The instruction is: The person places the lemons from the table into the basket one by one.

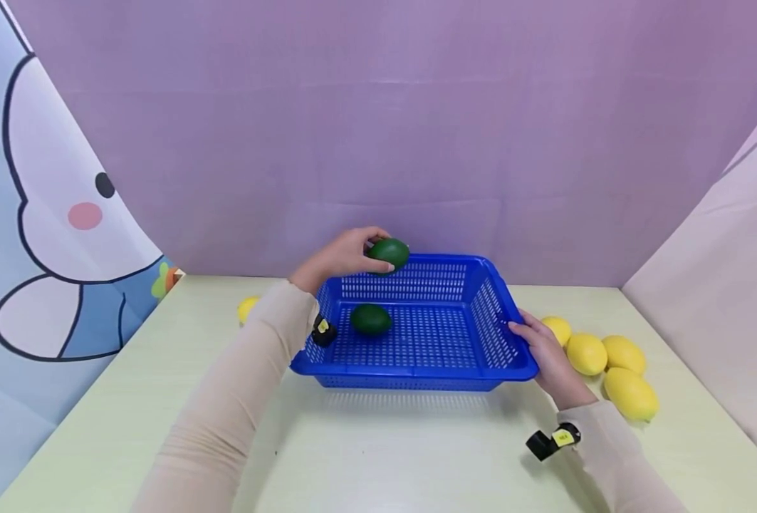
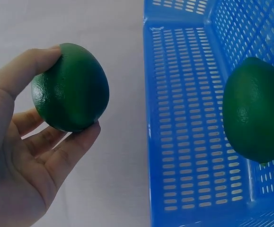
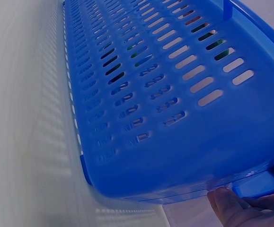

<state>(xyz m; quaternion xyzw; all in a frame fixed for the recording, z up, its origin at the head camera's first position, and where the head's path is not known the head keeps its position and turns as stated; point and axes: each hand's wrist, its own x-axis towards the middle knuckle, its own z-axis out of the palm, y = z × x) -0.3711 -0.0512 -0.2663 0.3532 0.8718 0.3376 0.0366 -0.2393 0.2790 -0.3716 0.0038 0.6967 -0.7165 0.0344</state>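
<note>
Green fruit (image 1: pixel 391 254), held in the left grip (image 1: pixel 351 255) between thumb and fingers near the blue basket's (image 1: pixel 410 372) far rim, looks light, stiff and slick, so its rounded middle seems the surest hold. The right grip (image 1: pixel 550 356) clasps the basket's side, its fingers partly hidden; the left sleeve (image 1: pixel 224 399) partly covers a lemon (image 1: pixel 246 308).

Yellow lbls (image 1: pixel 562 437) on both wrist cams (image 1: pixel 539 446): txt too sm. to read.
</note>
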